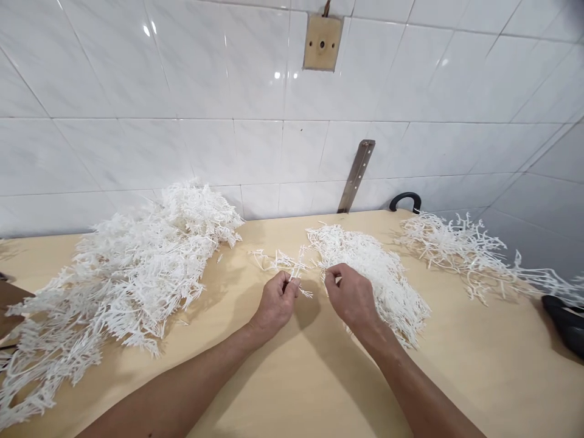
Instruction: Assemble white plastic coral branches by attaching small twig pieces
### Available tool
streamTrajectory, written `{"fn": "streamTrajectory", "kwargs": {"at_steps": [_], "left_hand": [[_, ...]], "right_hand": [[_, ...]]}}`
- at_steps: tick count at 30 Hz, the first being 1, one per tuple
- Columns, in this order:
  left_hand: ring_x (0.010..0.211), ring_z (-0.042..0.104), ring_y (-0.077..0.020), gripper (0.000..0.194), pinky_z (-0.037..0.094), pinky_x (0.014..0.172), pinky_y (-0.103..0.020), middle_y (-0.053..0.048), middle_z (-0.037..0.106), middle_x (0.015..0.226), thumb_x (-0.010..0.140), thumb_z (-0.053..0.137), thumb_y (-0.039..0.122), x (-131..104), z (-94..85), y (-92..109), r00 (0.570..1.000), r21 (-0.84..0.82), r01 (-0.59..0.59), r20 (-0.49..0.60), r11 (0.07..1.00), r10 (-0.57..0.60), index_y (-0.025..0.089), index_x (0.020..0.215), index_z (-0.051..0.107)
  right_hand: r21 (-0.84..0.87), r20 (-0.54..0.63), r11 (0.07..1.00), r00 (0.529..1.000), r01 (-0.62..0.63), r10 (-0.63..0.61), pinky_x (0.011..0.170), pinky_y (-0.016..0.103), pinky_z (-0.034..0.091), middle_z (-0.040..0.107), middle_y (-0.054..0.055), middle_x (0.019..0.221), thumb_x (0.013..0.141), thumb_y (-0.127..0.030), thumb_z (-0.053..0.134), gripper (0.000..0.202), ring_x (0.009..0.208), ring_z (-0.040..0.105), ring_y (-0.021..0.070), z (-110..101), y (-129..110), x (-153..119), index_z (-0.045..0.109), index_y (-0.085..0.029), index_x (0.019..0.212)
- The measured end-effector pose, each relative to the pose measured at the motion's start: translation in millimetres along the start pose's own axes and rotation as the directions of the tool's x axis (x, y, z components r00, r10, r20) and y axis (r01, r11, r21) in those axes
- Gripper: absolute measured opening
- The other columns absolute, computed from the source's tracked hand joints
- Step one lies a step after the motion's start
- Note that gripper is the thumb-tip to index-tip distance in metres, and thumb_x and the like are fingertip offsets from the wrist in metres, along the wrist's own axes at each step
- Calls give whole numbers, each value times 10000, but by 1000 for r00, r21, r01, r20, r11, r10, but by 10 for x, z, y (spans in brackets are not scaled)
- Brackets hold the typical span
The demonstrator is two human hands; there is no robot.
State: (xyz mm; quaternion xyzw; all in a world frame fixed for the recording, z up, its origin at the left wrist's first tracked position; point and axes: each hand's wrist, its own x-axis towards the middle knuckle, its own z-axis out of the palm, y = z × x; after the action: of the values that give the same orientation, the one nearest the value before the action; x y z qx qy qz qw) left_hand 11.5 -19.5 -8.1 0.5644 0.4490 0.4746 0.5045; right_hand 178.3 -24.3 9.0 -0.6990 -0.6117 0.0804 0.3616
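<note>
My left hand (pixel 277 301) pinches a white branching plastic sprig (pixel 301 267) between thumb and fingers, above the middle of the table. Its thin forked tips stick out past the fingertips. Close on the right, my right hand (pixel 350 295) is closed, thumb against forefinger, at the near left edge of a dense pile of white plastic sprigs (pixel 383 267). What its fingers hold, if anything, is hidden. A few more thin white branched strands (pixel 269 260) lie just beyond my left hand.
A large heap of white sprigs (pixel 150 261) spreads over the left of the wooden table (pixel 269 383). Looser white branches (pixel 460 243) lie at the right. A metal bracket (pixel 357 176) leans against the tiled wall, beside a black curved handle (pixel 405 199). Another black object (pixel 566 325) sits far right.
</note>
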Motion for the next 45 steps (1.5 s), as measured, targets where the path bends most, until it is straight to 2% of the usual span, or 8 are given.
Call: {"fn": "streamTrajectory", "kwargs": {"at_steps": [4, 8, 12, 17, 25, 34, 41, 45], "left_hand": [[434, 270, -58, 362, 217, 431, -203, 86, 361, 530, 831, 589, 493, 33, -10, -48, 992, -100, 127, 29, 987, -125, 204, 681, 431], [407, 288, -50, 402, 213, 413, -195, 89, 370, 496, 806, 625, 539, 53, -15, -40, 988, -106, 153, 39, 982, -150, 192, 678, 466], [395, 322, -55, 437, 228, 400, -194, 83, 398, 472, 778, 643, 580, 61, -11, -34, 991, -98, 133, 35, 986, -130, 190, 668, 478], [374, 294, -47, 433, 225, 395, -190, 97, 377, 458, 768, 657, 571, 49, -9, -22, 988, -132, 147, 61, 980, -140, 196, 670, 464], [380, 316, -55, 396, 243, 404, -198, 94, 388, 457, 791, 635, 532, 52, -11, -42, 993, -91, 108, 51, 990, -104, 197, 668, 463], [398, 324, -65, 377, 254, 419, -204, 87, 398, 469, 812, 609, 518, 54, -21, -76, 996, -27, 75, 46, 997, -74, 198, 667, 472], [459, 343, -74, 346, 282, 450, -208, 67, 426, 535, 827, 585, 476, 24, -6, -76, 1000, 29, 16, 26, 999, -16, 200, 667, 453], [463, 335, -73, 338, 283, 452, -205, 67, 424, 540, 843, 575, 464, 13, 13, -87, 1000, -5, 6, 19, 1000, -6, 201, 675, 445]], "right_hand": [[79, 2, 993, 996, -86, 86, 599, 309, 431, 616, -6, 570, 819, -305, 531, 123, 521, 555, 170, -113, 74, 58, 609, -214, 795], [264, 136, 956, 986, -131, 97, 500, 264, 428, 649, -6, 666, 806, -330, 566, 122, 504, 558, 139, -83, 26, 6, 604, -216, 824], [460, 368, 854, 927, -243, 66, 397, 236, 415, 621, -27, 709, 797, -328, 583, 170, 415, 500, 94, -27, -43, -62, 600, -205, 912], [437, 524, 858, 852, -270, 1, 392, 208, 420, 568, -52, 620, 805, -309, 581, 174, 386, 486, 72, -42, -108, -95, 662, -185, 895], [409, 547, 877, 837, -251, -16, 375, 200, 426, 574, -49, 625, 816, -364, 587, 197, 380, 498, 70, -5, -142, -114, 662, -183, 825], [362, 493, 923, 867, -130, -71, 342, 184, 406, 555, -60, 599, 807, -260, 510, 147, 354, 525, 76, 53, -117, -153, 624, -195, 740], [317, 495, 925, 868, -212, 29, 373, 184, 423, 566, -62, 534, 770, -223, 515, 131, 361, 565, 95, 56, -170, -136, 624, -187, 708], [318, 484, 903, 869, -289, 108, 400, 201, 449, 572, -58, 497, 755, -214, 528, 122, 367, 575, 112, 46, -259, -135, 643, -183, 729]]}}
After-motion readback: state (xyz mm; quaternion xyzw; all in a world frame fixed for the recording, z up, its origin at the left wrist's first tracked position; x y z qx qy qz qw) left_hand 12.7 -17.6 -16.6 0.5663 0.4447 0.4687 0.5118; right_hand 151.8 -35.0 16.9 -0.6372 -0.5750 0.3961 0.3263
